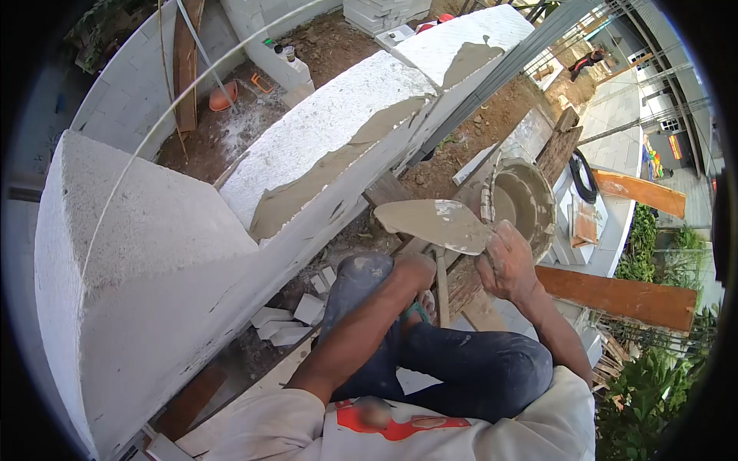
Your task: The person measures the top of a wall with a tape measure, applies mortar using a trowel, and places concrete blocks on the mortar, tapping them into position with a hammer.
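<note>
My right hand is closed round a trowel, whose broad blade is coated with grey mortar and points left. Just beyond that hand stands a bucket with mortar smeared on its rim and inner wall. My left hand is beside my bent knee, below the trowel blade; its fingers are mostly hidden. Close to it a wooden handle runs downward, and I cannot tell whether the hand grips it. Wet mortar lies along the near edge of the white block wall.
A tall white block rises at the wall's left end. Planks stick out at the right, near a coiled black hose. Cut block pieces lie below. An orange bowl-shaped container sits behind the wall. A distant person is at upper right.
</note>
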The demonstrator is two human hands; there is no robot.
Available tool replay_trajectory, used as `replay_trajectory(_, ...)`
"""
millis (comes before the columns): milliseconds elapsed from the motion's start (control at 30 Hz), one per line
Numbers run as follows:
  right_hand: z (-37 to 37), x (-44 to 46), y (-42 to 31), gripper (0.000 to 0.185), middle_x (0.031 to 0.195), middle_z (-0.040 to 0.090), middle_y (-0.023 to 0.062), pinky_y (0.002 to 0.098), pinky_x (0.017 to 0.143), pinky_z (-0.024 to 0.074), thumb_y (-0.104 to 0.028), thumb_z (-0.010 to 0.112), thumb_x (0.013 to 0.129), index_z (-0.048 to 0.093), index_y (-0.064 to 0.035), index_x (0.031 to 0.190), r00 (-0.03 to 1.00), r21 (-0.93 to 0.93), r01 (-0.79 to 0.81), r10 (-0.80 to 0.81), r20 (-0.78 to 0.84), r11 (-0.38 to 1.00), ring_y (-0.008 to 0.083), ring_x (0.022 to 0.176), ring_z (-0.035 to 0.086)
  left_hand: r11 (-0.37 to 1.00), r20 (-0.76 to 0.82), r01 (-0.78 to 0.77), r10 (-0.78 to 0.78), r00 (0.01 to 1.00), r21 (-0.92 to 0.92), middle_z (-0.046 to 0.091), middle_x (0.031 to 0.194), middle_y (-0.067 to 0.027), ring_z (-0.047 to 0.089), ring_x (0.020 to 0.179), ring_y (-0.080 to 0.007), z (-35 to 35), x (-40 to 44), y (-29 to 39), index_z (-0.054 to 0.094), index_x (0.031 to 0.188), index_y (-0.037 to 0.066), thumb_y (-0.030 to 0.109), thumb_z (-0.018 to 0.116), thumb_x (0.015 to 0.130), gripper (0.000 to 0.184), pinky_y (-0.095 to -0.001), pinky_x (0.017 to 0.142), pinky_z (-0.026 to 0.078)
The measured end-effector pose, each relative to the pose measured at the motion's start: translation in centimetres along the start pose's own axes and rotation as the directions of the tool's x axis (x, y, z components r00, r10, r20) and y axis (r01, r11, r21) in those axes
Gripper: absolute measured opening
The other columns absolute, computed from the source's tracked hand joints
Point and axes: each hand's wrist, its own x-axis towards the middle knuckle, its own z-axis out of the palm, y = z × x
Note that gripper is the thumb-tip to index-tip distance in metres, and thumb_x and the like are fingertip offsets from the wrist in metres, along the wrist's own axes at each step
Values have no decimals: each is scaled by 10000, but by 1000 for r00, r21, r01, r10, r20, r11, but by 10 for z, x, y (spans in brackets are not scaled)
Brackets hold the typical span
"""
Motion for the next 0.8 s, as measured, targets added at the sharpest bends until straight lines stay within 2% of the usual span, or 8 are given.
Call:
replay_trajectory(100, -9, -62, 55, 333, 1022, 683, 201, 495, 796, 578, -223, 719, 910, 688, -26, 1176, 924, 5, -378, 377, -54, 926, 433, 942, 686, 1000, 31, 16, -16, 999, -15, 758, 1265, -203, 715, 1221, -394, -11, -7, -1, 823, 1161, 94, 159, 668, 888, 321, -511, 1027, 564)
replay_trajectory(167, -17, -86, 91, 335, 980, 720, 257, 518, 809, 588, -267, 706, 926, 695, 0, 1127, 710, -126, -682, 694, 125, 720, 465, 915, 715, 1000, 69, -11, 10, 998, 7, 749, 1252, -227, 716, 1197, -406, -5, -1, -7, 806, 1151, 67, 190, 682, 868, 332, -516, 998, 578)
replay_trajectory(233, -16, -110, 130, 338, 936, 748, 259, 535, 803, 600, -298, 701, 934, 710, 11, 1070, 560, -290, -733, 788, 256, 615, 488, 872, 737, 997, 95, -71, 67, 993, 41, 743, 1248, -241, 716, 1181, -414, -1, 7, -7, 788, 1158, 50, 225, 691, 863, 357, -520, 982, 584)
replay_trajectory(300, 10, -126, 163, 299, 930, 768, 236, 528, 783, 620, -285, 716, 914, 745, -7, 1021, 475, -497, -666, 830, 293, 557, 468, 862, 759, 998, 57, -53, 50, 997, 44, 735, 1272, -231, 700, 1204, -411, -2, 7, -3, 755, 1192, 46, 259, 692, 869, 392, -537, 1012, 563)
replay_trajectory(400, 53, -125, 190, 219, 935, 784, 215, 497, 760, 636, -224, 690, 925, 767, -38, 1012, 454, -538, -630, 828, 329, 559, 421, 862, 778, 994, 87, -71, 64, 994, 79, 726, 1296, -224, 689, 1221, -413, -7, 7, 9, 724, 1237, 53, 282, 682, 888, 419, -544, 1037, 545)
replay_trajectory(467, 79, -122, 197, 172, 923, 791, 205, 474, 738, 646, -157, 647, 936, 784, -56, 960, 577, -574, -547, 771, 269, 609, 387, 864, 792, 992, 81, -95, 88, 993, 87, 723, 1303, -224, 687, 1224, -412, 2, 15, 5, 722, 1247, 61, 301, 690, 897, 426, -541, 1039, 544)
replay_trajectory(700, 67, -89, 155, 164, 919, 796, 206, 431, 710, 648, -142, 668, 903, 801, -51, 929, 529, -478, -409, 628, 571, 778, 362, 899, 801, 991, 132, -66, 50, 990, 116, 702, 1335, -224, 665, 1261, -400, 0, 21, 0, 698, 1290, 74, 381, 741, 916, 485, -524, 1051, 538)
replay_trajectory(800, 65, -110, 170, 200, 844, 784, 193, 411, 649, 615, -190, 724, 878, 792, -20, 958, 513, -309, -542, 599, 615, 782, 301, 796, 800, 996, 86, -60, 55, 995, 59, 703, 1329, -225, 666, 1254, -403, 0, 18, -4, 697, 1283, 72, 374, 746, 913, 480, -525, 1048, 537)
